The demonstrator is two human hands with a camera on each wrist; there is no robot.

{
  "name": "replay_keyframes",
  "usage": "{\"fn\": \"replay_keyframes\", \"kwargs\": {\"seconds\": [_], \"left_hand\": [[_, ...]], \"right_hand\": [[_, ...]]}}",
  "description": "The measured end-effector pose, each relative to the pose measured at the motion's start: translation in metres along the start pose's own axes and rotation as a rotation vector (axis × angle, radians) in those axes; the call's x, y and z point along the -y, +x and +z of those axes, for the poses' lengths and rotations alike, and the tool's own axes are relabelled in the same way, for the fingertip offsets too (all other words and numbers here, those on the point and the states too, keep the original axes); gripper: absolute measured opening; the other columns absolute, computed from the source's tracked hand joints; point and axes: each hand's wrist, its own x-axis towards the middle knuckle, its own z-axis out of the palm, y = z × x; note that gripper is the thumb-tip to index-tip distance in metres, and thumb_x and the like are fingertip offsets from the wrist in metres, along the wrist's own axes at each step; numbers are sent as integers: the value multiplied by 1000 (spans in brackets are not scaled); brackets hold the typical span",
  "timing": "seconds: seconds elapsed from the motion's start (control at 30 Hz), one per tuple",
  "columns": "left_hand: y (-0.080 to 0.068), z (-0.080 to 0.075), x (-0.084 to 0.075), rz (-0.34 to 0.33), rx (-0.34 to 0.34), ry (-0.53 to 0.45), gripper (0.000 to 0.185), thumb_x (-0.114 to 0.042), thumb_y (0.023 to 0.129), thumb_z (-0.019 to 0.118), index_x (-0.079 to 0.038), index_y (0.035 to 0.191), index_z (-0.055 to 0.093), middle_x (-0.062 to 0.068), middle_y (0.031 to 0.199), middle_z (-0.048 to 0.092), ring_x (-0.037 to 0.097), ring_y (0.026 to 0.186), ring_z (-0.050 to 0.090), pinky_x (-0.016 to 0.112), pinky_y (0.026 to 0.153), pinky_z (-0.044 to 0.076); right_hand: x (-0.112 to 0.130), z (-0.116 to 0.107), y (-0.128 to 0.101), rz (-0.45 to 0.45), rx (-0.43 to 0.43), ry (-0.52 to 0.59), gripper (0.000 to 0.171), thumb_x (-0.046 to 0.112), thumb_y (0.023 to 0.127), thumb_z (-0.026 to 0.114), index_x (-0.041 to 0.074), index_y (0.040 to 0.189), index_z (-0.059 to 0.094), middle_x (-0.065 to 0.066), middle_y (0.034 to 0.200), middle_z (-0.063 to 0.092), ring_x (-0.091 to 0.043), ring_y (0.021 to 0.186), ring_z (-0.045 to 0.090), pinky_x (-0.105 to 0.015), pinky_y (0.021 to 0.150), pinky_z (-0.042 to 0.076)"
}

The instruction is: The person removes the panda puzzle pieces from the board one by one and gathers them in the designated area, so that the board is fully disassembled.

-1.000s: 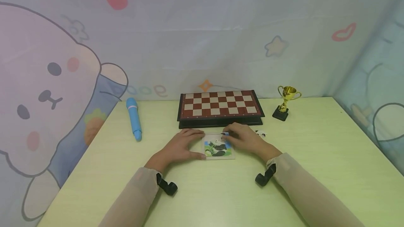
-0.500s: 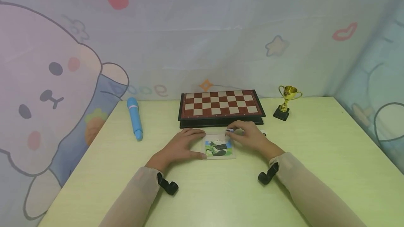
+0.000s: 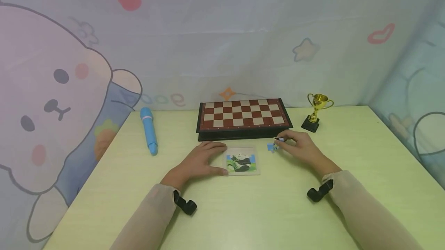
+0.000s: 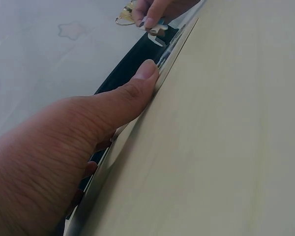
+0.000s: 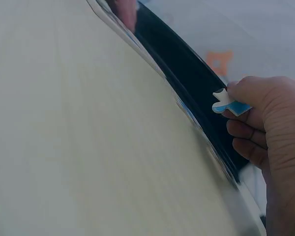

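A small clear-rimmed puzzle tray [image 3: 243, 174] lies flat mid-table, with a partly assembled panda picture [image 3: 240, 164] in it. My left hand [image 3: 201, 160] rests at its left side, thumb touching the near corner and fingers at the far corner. In the left wrist view the straight thumb [image 4: 132, 91] lies along the tray's edge. Right of the tray, my right hand [image 3: 299, 147] pinches a jigsaw piece [image 5: 231, 105], white and blue, between thumb and fingers. Beneath it on the table are loose blue jigsaw pieces [image 3: 271, 147], partly hidden by the fingers.
A folded chessboard box [image 3: 243, 115] stands just behind the tray. A blue microphone-shaped toy [image 3: 149, 131] lies at the left, and a gold trophy cup [image 3: 315, 111] on a black base stands at the back right. A printed cloth hangs behind the table [image 3: 243, 211].
My right hand has lifted the jigsaw piece from the tray's upper right and carried it right, over the loose pieces. The left hand stays in place.
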Motion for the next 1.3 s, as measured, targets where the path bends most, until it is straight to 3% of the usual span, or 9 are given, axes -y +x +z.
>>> {"fn": "replay_keyframes", "kwargs": {"seconds": [0.2,0.33,0.43,0.8,1.13,1.3], "left_hand": [[-1,-2,-1,3,9,-15,89,-77,77,66,-24,148,52,-8,151,47,22,141,37,47,116,29],[-1,-3,-2,-3,17,-15,88,-76,78,67,-25,148,52,-9,151,47,21,141,36,46,116,29],[-1,-4,-2,-7,26,-6,89,-77,78,66,-25,149,51,-9,152,46,20,141,36,45,117,28],[-1,-4,-2,1,18,-11,89,-76,78,66,-25,149,51,-8,151,47,21,141,37,46,116,29],[0,-2,-1,7,8,-14,88,-77,78,66,-24,148,53,-8,151,47,21,140,37,46,116,29],[0,-2,-1,6,9,-13,88,-77,78,66,-25,148,53,-8,150,47,21,140,37,46,116,29]], "right_hand": [[-22,-33,-18,148,-14,-71,13,26,96,71,16,102,75,0,95,73,-24,95,68,-40,82,52],[-40,-45,-25,207,-19,-106,14,29,96,71,15,101,75,-2,96,72,-19,92,67,-26,79,51],[-48,-49,-27,221,2,-131,15,30,96,71,16,101,75,0,94,70,-15,88,63,-23,78,48],[-50,-54,-25,227,97,-141,26,32,97,69,11,111,74,-7,106,70,-26,102,60,-47,90,47],[-50,-57,-26,137,129,-162,16,23,97,70,14,110,73,-1,107,66,-19,100,56,-37,85,45],[-51,-57,-28,132,131,-146,14,23,98,69,16,109,73,1,107,66,-19,101,55,-35,85,45]]}}
